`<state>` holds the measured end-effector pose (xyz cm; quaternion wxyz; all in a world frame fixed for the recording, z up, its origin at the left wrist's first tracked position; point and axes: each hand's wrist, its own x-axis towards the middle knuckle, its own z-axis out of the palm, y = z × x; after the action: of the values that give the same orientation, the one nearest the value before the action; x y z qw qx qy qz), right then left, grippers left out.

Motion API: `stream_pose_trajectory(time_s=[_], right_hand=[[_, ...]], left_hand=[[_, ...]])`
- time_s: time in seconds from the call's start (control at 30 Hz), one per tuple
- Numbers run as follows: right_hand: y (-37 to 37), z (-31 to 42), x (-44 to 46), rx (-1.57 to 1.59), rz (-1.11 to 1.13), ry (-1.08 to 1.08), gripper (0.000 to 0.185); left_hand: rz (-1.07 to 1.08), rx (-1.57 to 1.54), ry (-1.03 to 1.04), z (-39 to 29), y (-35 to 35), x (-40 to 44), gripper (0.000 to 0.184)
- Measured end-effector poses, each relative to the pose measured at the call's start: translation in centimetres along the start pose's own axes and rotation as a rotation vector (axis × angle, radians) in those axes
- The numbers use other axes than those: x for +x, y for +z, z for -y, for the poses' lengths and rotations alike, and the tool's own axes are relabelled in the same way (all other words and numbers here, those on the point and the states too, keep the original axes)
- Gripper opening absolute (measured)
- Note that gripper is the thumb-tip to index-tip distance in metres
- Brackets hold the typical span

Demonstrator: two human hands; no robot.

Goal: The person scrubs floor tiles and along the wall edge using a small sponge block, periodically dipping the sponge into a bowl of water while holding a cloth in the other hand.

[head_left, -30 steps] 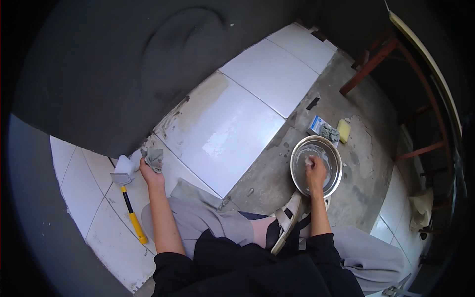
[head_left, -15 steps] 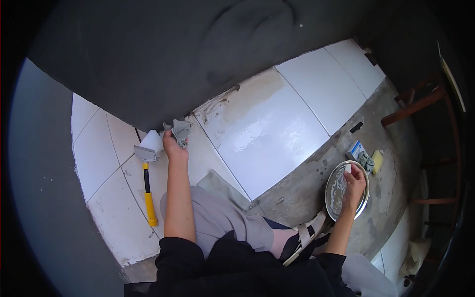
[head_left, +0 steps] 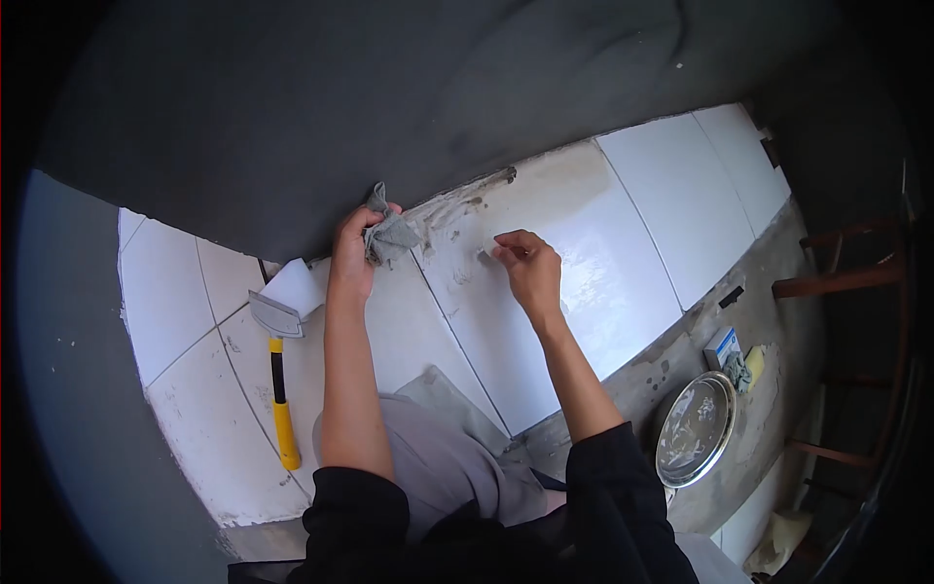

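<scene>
My left hand (head_left: 352,255) is closed round a crumpled grey cloth (head_left: 391,237), near the foot of the dark wall. To its right, my right hand (head_left: 530,273) pinches a small pale block (head_left: 487,257), mostly hidden by the fingers, at the surface of a white floor tile (head_left: 520,336). That tile is wet and shiny, with dark smears (head_left: 452,216) along its wall edge. Left of my left arm lies a scraper (head_left: 278,316) with a grey head and a yellow and black handle. Beside its head is a white block (head_left: 295,288).
A round metal tray (head_left: 696,428) with foamy liquid stands on bare concrete at the right. Near it are a blue and white box (head_left: 721,346), a bunched cloth (head_left: 736,370) and a yellow sponge (head_left: 756,367). Wooden furniture (head_left: 842,280) stands farther right; the dark wall (head_left: 292,127) borders the tiles.
My right hand has moved from the metal tray up and left to the tile, carrying the small pale block. My left hand has shifted slightly right and up with the cloth.
</scene>
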<state>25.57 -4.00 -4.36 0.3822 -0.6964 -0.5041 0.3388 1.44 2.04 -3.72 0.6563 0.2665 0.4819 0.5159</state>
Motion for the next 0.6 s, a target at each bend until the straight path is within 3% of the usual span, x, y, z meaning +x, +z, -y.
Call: stream_pose_trajectory(time_s=[0.07, 0.2, 0.4, 0.53, 0.6], right_hand=[[1.7, -0.8, 0.5, -0.286, -0.041, -0.252, 0.012], [2.5, -1.1, -0.8, -0.382, -0.141, -0.467, 0.014], [3.7, -2.5, 1.6, -0.493, -0.173, -0.572, 0.015], [4.7, -0.6, 6.5, -0.508, -0.252, -0.516, 0.010], [4.3, -1.0, 3.7, -0.520, -0.185, -0.483, 0.009]], left_hand=[[0.028, 0.087, 0.020, -0.9, 0.1, -0.3, 0.029], [0.023, 0.137, 0.033, -1.9, 0.8, -0.9, 0.028], [-0.076, 0.059, -0.003, -2.0, 1.8, -1.4, 0.028], [-0.068, 0.052, -0.004, -2.1, 1.7, -1.2, 0.029], [-0.082, 0.041, 0.001, -2.1, 1.9, -1.4, 0.029]])
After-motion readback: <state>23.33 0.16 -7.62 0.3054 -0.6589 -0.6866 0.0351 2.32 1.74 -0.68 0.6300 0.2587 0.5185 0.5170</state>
